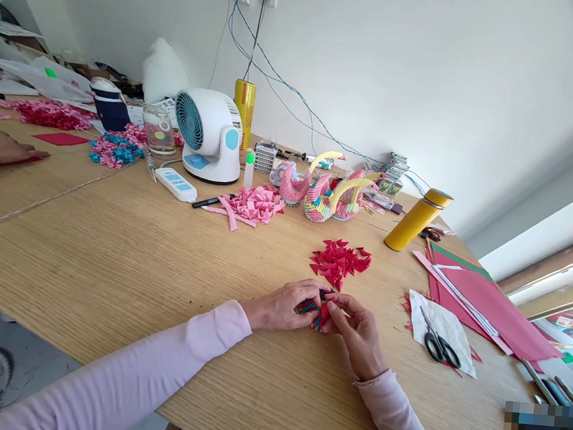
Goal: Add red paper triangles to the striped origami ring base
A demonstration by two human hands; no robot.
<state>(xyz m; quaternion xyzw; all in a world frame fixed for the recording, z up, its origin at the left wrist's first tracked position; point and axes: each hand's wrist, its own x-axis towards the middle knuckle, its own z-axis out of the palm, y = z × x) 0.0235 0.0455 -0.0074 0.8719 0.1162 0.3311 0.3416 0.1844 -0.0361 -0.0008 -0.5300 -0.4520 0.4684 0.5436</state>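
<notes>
Near the front of the table, my left hand [283, 304] is closed round a small assembly of blue and red folded-paper pieces [308, 306], partly hidden by the fingers. My right hand [360, 332] pinches a red folded-paper triangle [325, 312] against that assembly. Just beyond both hands lies a loose pile of red paper triangles [341, 260]. Farther back stand several finished folded-paper swans [318, 201] in pink, yellow and mixed colours. A heap of pink paper pieces [256, 204] lies to their left.
A white fan [217, 139], power strip [176, 184] and glue bottle [249, 171] stand behind on the left. On the right are a yellow flask [413, 223], scissors [440, 345] on white paper, and red sheets [500, 297]. Another person's hand [1, 146] rests at far left.
</notes>
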